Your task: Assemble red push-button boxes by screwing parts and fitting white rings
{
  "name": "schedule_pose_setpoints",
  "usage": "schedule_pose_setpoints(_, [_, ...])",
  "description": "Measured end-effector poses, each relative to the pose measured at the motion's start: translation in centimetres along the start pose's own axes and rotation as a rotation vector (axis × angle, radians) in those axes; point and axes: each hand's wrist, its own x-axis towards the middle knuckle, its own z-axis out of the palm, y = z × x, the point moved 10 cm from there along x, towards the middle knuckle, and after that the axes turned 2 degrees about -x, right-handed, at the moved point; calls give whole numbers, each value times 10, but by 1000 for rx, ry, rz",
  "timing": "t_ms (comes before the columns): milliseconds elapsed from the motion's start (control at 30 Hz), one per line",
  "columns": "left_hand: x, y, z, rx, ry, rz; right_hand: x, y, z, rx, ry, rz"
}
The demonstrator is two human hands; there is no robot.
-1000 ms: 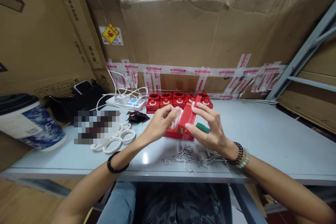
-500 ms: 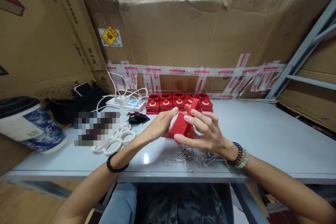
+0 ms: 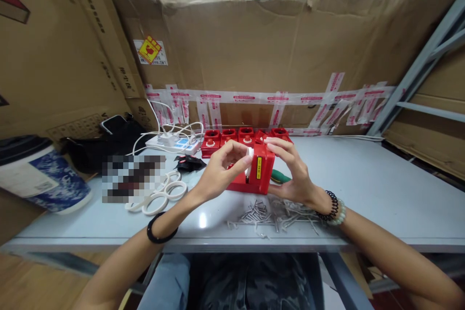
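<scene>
A red plastic box [image 3: 268,162] with a yellow label is tipped on its side above the table. My right hand [image 3: 296,169] is closed around its right side, thumb low and fingers over the top. My left hand [image 3: 221,169] pinches a white round part [image 3: 250,161] at the box's left face; whether it is fixed to the box I cannot tell. Another red piece [image 3: 238,184] lies just below and behind. A green handle [image 3: 279,177] shows beside my right palm. Loose screws [image 3: 256,213] lie in a heap nearer the front edge.
Several red boxes with round knobs [image 3: 210,144] line up at the back. Left of them are a power strip [image 3: 181,144] with white cables, a small black item [image 3: 189,162], white rings [image 3: 156,202], a black bag [image 3: 98,143] and a paper cup [image 3: 47,179]. Cardboard [image 3: 236,48] walls the rear.
The red box has been turned, so its yellow label now faces me. My left fingers have shifted to pinch the white part, and the green handle has come into view.
</scene>
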Motion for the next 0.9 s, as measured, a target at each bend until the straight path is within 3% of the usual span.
schedule_pose_setpoints(133, [-2, 4, -3, 28, 45, 46, 0, -2, -4, -12, 26, -7])
schedule_pose_setpoints(267, [-2, 13, -17, 104, 170, 134, -2, -2, -14, -54, 112, -6])
schedule_pose_setpoints(367, [-1, 18, -18, 80, 147, 190, -3, 20, -14, 178, 124, 229])
schedule_pose_setpoints(467, [-4, 30, -10, 82, 56, 308, -7, 38, 10, 576, 10, 485])
schedule_pose_setpoints(567, [-10, 42, -6, 174, 37, 404, -14, 40, 31, 837, -76, 625])
schedule_pose_setpoints(700, [-18, 57, -2, 374, 66, 508, -21, 34, 44, 1011, -114, 726])
schedule_pose_setpoints(900, [-23, 67, 3, 490, 76, 574, -16, 26, 43, 1038, -108, 722])
